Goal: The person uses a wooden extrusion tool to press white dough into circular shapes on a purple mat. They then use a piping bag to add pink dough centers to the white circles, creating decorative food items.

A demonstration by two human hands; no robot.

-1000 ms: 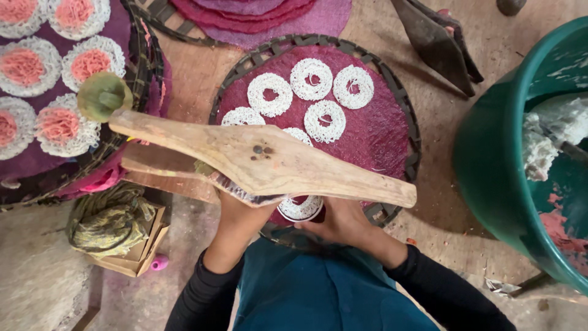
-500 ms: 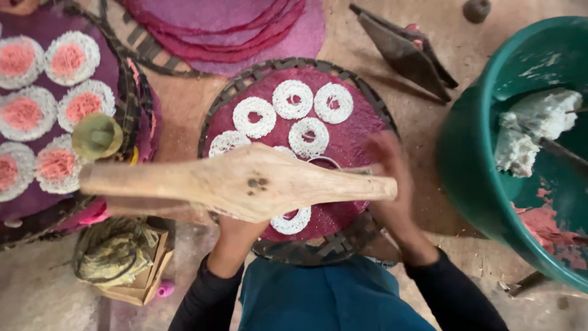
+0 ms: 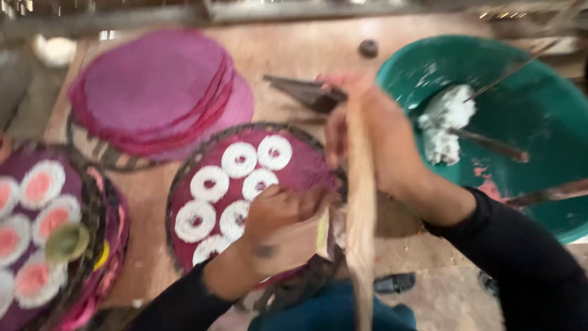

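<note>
Both hands on a wooden press, centre frame, blurred.
Left hand (image 3: 278, 214) closes around the press body; right hand (image 3: 373, 138) wraps the long wooden press (image 3: 361, 202) handle. Press sits over the lower right edge of the round purple tray (image 3: 306, 165) holding white noodle rings (image 3: 239, 159). Green tub (image 3: 551, 110) of white dough upper right; stack of purple mats (image 3: 153, 92) upper left.

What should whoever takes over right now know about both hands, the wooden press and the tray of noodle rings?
Left hand: grips the lower part of the wooden press, over the near edge of the round tray.
Right hand: on the press's upper handle, beside the green basin with white dough.
Done: seven white noodle rings lie on the tray's purple cloth.
Left: the tray's right side is still bare. The image is blurred, so the exact grip is unclear.
</note>
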